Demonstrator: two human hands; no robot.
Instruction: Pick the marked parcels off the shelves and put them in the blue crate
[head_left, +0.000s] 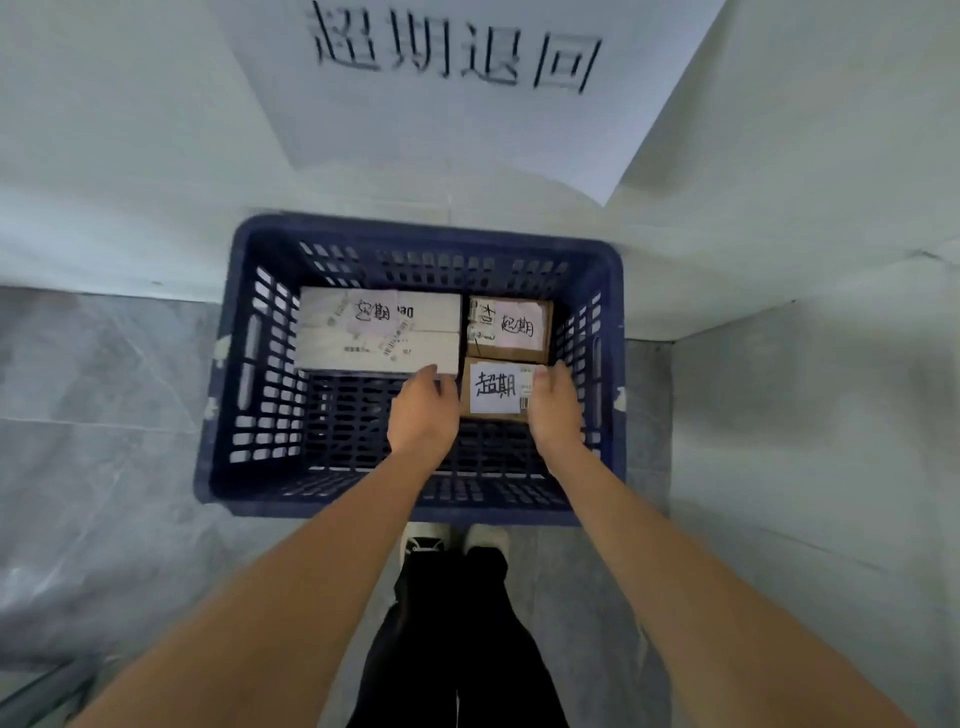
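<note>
A blue crate (244, 467) stands on the floor in a wall corner. Inside it lie a long white parcel (332, 348) at the back left, a small brown parcel (540, 332) with a handwritten label at the back right, and in front of that a second small brown parcel (496, 387) with a white handwritten label. My left hand (423, 410) holds this front parcel at its left side and my right hand (556, 405) holds it at its right side, both reaching down into the crate. The fingers on the parcel's sides are mostly hidden.
A white paper sign (457, 93) with large black characters hangs on the wall above the crate. Pale walls close in behind and to the right. Grey marbled floor (104, 415) spreads to the left. My shoes (457, 540) stand just before the crate's near rim.
</note>
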